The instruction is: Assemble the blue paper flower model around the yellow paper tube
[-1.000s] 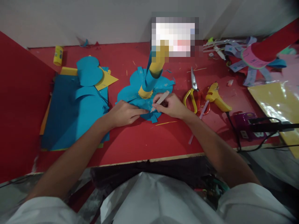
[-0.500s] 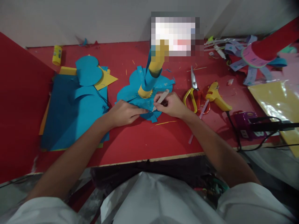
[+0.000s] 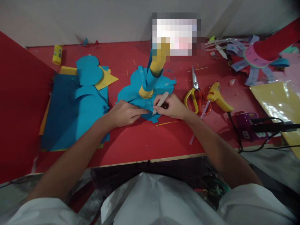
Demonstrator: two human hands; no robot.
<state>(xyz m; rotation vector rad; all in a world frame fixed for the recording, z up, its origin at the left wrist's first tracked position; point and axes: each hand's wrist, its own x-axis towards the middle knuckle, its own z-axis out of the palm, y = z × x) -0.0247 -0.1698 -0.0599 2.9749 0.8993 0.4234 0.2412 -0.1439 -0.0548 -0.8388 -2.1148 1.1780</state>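
My right hand (image 3: 171, 106) pinches a pale marker pen (image 3: 162, 100), its tip down on a blue paper strip near the front of a blue cloud-shaped paper base (image 3: 133, 78). My left hand (image 3: 125, 114) rests at the base's front left edge, index finger stretched toward the pen tip and pressing on the paper; it holds nothing. From the middle of the base rises a paper tube (image 3: 152, 82) in blue and yellow, its top hidden by a blurred patch. Faint silvery marks and stars show on the strips around the tube.
Scissors (image 3: 194, 90) and a yellow glue gun (image 3: 219, 97) with its cord lie to the right, beside a purple box (image 3: 246, 125). Blue paper sheets (image 3: 67, 118) are stacked at left, below a glue stick (image 3: 57, 55). A red tube (image 3: 276, 47) stands at far right.
The pen tip has shifted slightly downward and the pen's angle has changed a little in my right hand. My left hand stays in place.
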